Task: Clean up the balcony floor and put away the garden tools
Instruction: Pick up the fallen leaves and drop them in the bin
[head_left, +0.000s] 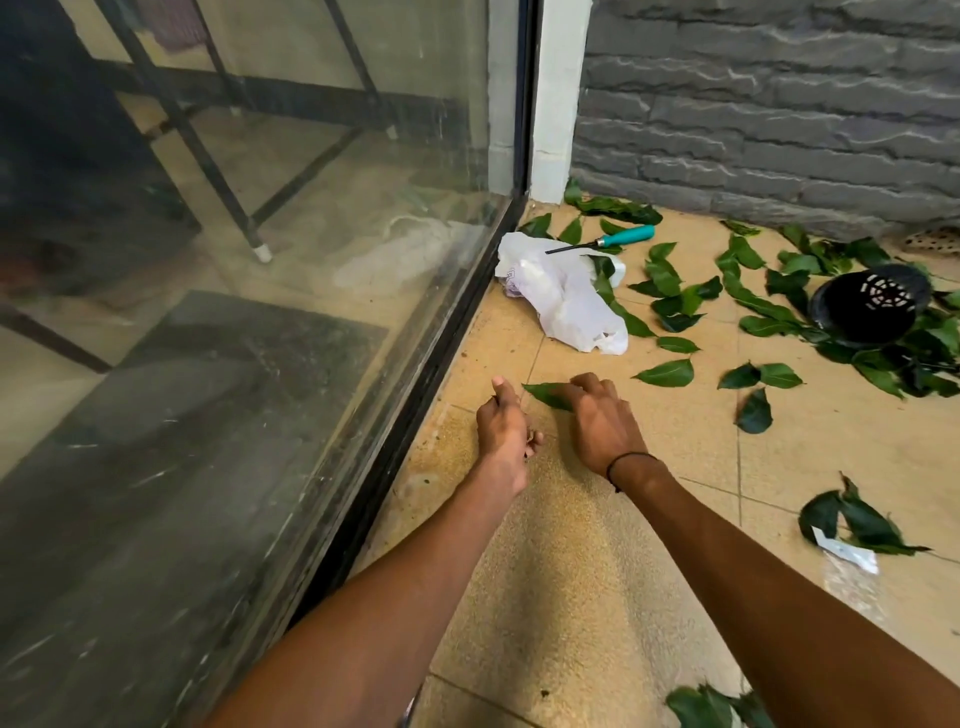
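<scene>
Leaf (545, 395) under your right hand (602, 423) is what the coming move turns on: it lies flat on the tiled floor (675, 441), its long axis running left to right with the pointed tip aimed left, toward the glass door (260, 260). Your right fingertips are curled down onto its right end, touching it; whether they already pinch it or only press it to the tile you cannot tell from this angle. Most of the blade sticks out to the left of those fingers, in the gap between your two hands.

Your left hand (506, 426) sits just beside that tip, near the door track, fingers curled with the thumb up. It seems to hold some small bits, but they are too small to make out.

So the right hand is the nearer one and is already on the leaf. A lift or a drag toward you looks like the natural next move, and the free tip would probably trail to the left.

Farther off, more leaves (670, 371) are scattered to the right and far side, around a white plastic bag (566, 296), a teal-handled tool (605, 239) and a tipped black pot (867, 306).
</scene>
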